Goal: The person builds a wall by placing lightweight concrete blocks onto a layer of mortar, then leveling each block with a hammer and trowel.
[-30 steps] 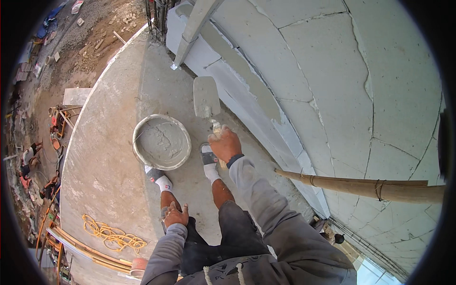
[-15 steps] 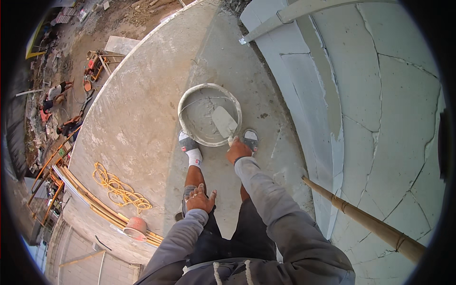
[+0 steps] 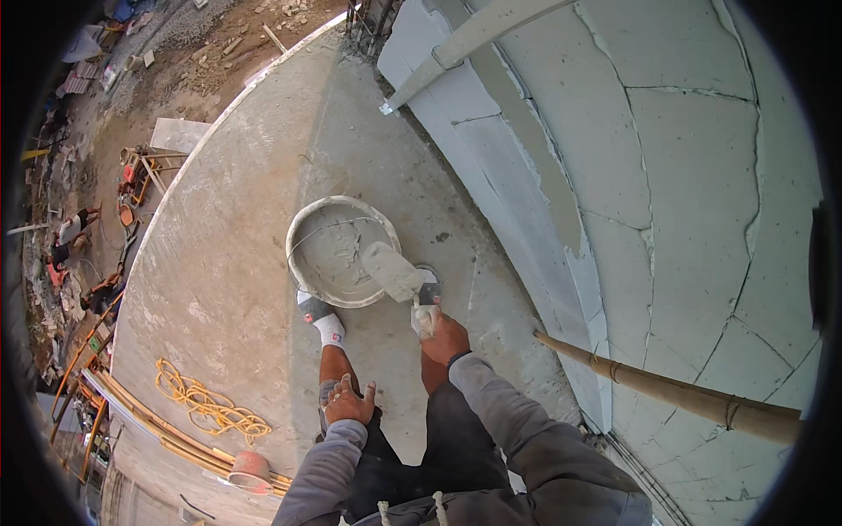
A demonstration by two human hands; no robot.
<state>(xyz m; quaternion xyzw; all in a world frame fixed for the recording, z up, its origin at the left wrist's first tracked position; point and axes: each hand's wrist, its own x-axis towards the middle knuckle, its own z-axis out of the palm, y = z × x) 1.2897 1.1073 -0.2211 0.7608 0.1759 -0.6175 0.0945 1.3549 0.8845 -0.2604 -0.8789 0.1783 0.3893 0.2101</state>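
Observation:
My right hand point(image 3: 445, 340) is closed round the handle of a trowel point(image 3: 393, 272). Grey mortar coats its broad blade, which hangs over the near right rim of a round bucket point(image 3: 377, 214). Wet grey mortar point(image 3: 340, 244) lies inside the bucket, where a thin wire handle crosses the far part. My left hand point(image 3: 348, 404) rests on my left knee with its fingers spread, holding nothing. The bucket stands on the concrete just in front of my feet.
At right rises a wall of pale blocks point(image 3: 702, 175) with mortared joints. A bamboo pole point(image 3: 667, 390) leans near it; a beam point(image 3: 474, 39) crosses above. Left lie yellow rope point(image 3: 206, 403), long poles point(image 3: 158, 425) and a pinkish bucket point(image 3: 250, 472). Beyond the curved slab edge, people are lower down.
The trowel has come back from over the bucket's inside toward its near right rim, blade more coated with mortar. My view has shifted rightward; my left hand stays on the knee.

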